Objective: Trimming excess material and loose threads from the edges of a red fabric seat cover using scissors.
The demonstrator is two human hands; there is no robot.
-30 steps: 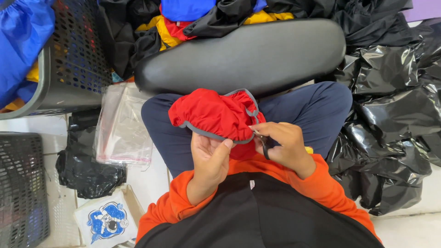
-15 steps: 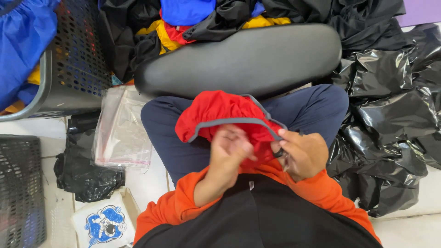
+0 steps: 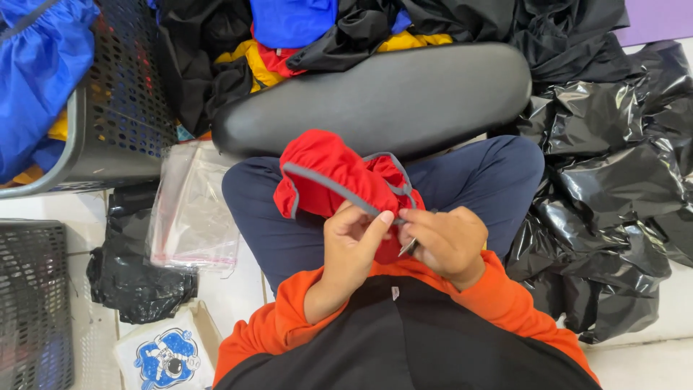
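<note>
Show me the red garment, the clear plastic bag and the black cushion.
red garment (image 3: 325,170), head view, on its bunched red fabric.
clear plastic bag (image 3: 191,213), head view, on its flat middle.
black cushion (image 3: 375,97), head view, on its top surface.

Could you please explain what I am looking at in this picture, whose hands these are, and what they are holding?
There is no machine here: the single view comes from a camera worn on a person's head, looking down at their own lap and two bare hands. The person wears an orange and black top and dark blue trousers. The left hand pinches a bunched red garment with grey trim, and the right hand holds it too, with a small metal tool whose kind I cannot tell. Ahead lies a black padded seat under piled clothes. On the floor are clear plastic bags, black plastic bags and grey mesh baskets.
</note>
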